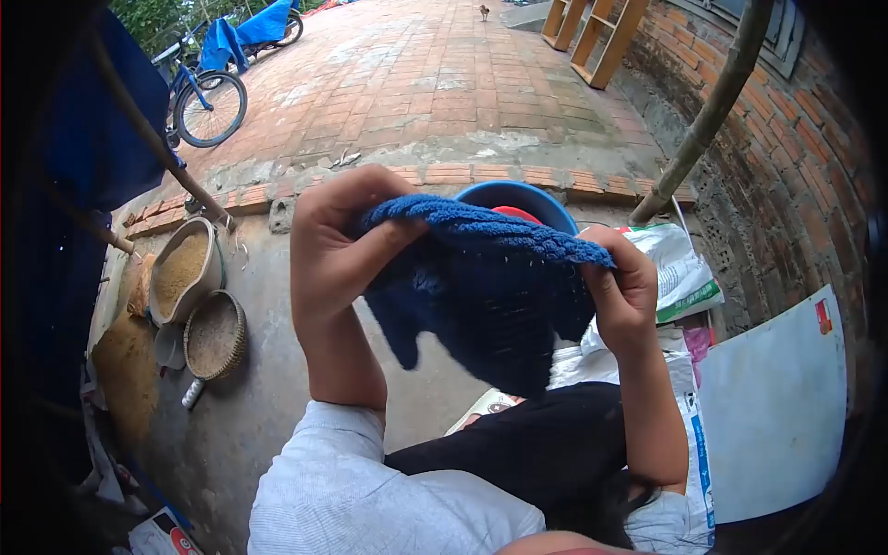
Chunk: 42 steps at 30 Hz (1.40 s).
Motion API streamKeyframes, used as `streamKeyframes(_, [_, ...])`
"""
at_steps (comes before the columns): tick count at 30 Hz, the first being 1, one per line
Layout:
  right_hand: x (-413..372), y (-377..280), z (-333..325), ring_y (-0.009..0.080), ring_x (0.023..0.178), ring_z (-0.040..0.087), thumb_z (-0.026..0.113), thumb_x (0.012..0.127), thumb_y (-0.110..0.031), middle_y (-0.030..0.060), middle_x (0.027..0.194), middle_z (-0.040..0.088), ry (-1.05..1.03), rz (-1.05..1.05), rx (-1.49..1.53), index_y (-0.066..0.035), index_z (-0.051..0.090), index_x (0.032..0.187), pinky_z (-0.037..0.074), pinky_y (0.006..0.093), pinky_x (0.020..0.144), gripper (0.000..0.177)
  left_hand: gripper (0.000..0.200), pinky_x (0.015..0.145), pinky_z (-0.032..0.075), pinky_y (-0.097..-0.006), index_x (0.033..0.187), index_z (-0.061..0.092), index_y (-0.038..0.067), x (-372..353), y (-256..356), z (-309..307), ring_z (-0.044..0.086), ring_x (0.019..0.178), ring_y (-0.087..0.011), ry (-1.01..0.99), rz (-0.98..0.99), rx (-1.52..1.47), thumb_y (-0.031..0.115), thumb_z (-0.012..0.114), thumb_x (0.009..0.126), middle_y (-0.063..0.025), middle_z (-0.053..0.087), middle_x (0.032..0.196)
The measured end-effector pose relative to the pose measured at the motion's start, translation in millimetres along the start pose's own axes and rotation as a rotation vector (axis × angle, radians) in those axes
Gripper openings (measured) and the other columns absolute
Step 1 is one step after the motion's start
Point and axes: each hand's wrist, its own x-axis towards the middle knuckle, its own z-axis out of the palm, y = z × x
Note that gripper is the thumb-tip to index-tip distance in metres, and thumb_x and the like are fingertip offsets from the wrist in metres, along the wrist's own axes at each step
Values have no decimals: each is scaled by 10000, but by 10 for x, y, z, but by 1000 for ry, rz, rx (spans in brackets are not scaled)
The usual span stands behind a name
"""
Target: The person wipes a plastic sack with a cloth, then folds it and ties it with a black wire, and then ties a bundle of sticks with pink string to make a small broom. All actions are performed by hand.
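A dark blue knitted piece hangs in front of my body, its thick ribbed edge stretched between both hands. My left hand pinches one end of that edge, thumb along the front and fingers curled behind. At the other end, my right hand grips the edge between thumb and fingers. The lower part of the knit droops loosely above my dark-clothed lap. Behind the edge, a blue basin with a red item inside is partly hidden.
Left on the concrete stand a tub of grain and a round woven basket. White printed sacks and a white board lie right, beside a brick wall. Poles rise either side; a bicycle stands farther off.
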Motion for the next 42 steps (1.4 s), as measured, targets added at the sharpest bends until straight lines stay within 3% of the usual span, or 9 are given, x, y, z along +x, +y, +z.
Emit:
streamKeyframes(5, [79, -200, 273, 44, 762, 471, 494, 951, -126, -28, 822, 537, 146, 99, 203, -9, 560, 939, 376, 174, 682, 136, 161, 589, 415, -184, 874, 636, -3, -63, 96, -183, 561, 644, -53, -228, -105, 110, 31, 709, 734, -24, 631, 729])
streamKeyframes(9, [189, -303, 257, 23, 728, 442, 476, 963, -148, -43, 779, 514, 143, 63, 129, -20, 548, 910, 366, 170, 665, 157, 302, 602, 447, -310, 922, 638, 48, -100, 68, -228, 568, 611, -256, -526, 134, 458, 60, 760, 646, -115, 597, 730])
streamKeyframes(13, [336, -501, 255, 12, 700, 422, 460, 968, -128, -42, 749, 505, 236, -106, -270, -10, 554, 900, 349, 164, 629, 165, 249, 593, 419, -297, 866, 610, 5, -96, 57, -518, 548, 665, -220, -476, 146, 580, 80, 741, 668, -103, 583, 778])
streamKeyframes(17, [413, -579, 173, 17, 701, 467, 467, 971, -167, -31, 772, 553, 267, -13, -133, -1, 568, 939, 380, 164, 637, 196, 231, 612, 394, -244, 866, 602, -53, -168, 8, -513, 522, 705, -106, -249, 92, 71, 167, 651, 816, -64, 590, 798])
streamKeyframes(27, [764, -953, 233, 104, 776, 638, 478, 960, -207, 92, 933, 654, 205, 344, 429, 46, 554, 1090, 534, 220, 678, 295, 428, 787, 531, -348, 1057, 554, -74, 66, 383, 134, 644, 844, -245, 630, -16, -1058, 325, 542, 904, -179, 632, 1003])
streamKeyframes(31, [908, -1127, 170, 128, 717, 655, 472, 947, -196, 102, 873, 664, 225, 370, 471, 43, 574, 1025, 544, 224, 625, 272, 441, 754, 535, -307, 1064, 557, -67, 82, 57, -322, 639, 849, -221, 561, -14, -1025, 345, 536, 909, -155, 626, 1009])
streamKeyframes(36, [934, -1199, 372, 160, 760, 659, 447, 957, -242, 122, 900, 664, 287, 304, 394, 43, 592, 1024, 544, 269, 699, 327, 384, 723, 528, -252, 1134, 551, -50, 212, -2, -390, 627, 835, -166, 629, 168, -69, 276, 473, 946, -125, 619, 990])
streamKeyframes(39, [856, -1042, 516, 128, 836, 621, 455, 953, -340, 87, 914, 643, -20, 348, -132, 38, 545, 1121, 498, 265, 776, 423, 410, 778, 518, -277, 1169, 533, -52, 217, 355, 59, 622, 899, -183, 680, 40, -386, 283, 409, 967, -150, 603, 1072])
streamKeyframes(42, [671, -841, 954, 122, 973, 531, 582, 895, -300, 78, 1056, 552, -38, 15, 62, 19, 404, 1251, 417, 259, 875, 509, 538, 955, 402, -355, 1224, 479, -74, 30, 150, 523, 528, 1112, -249, 305, 100, -342, 378, 346, 964, -178, 536, 1219])
